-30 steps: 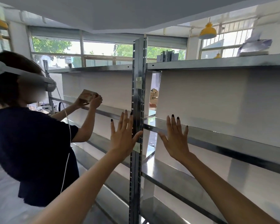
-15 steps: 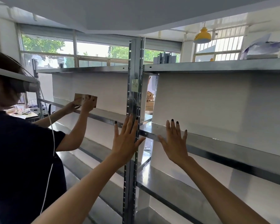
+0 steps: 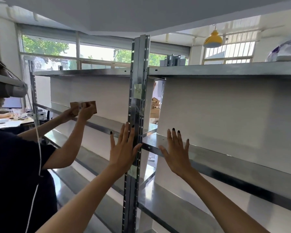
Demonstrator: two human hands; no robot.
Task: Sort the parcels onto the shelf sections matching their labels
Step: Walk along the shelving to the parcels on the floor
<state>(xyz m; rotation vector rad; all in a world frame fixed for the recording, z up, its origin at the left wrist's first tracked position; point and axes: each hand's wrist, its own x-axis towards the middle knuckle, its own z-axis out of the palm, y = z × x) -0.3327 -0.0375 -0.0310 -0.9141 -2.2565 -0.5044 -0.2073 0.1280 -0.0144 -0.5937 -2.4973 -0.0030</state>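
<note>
The only parcel I can see, a small brown cardboard parcel [image 3: 83, 107], is not in my grasp. The other person [image 3: 15, 165] at the left holds it in both hands, raised just above the front edge of the left section's shelf [image 3: 106, 123]. It is too blurred for me to read any label on it.

Right of it stands the upright post [image 3: 139, 115] that splits the two sections. A paper label [image 3: 138, 91] is stuck on it above my hands, with handwriting I cannot make out. A second slip [image 3: 132, 171] sits lower on the same post.

My left hand [image 3: 123, 152] is up in front of that post, fingers straight and spread, holding nothing. I cannot tell whether it touches the metal. My right hand [image 3: 176, 155] is raised the same way just right of the post, fingers apart, over the lip of the right section's shelf [image 3: 233, 161].

I judge that I am between parcels, with no placing in hand. The next move calls for turning to wherever the unsorted parcels lie, which is out of view. Then I would take one, read its label and match it to the post's slip.
</note>
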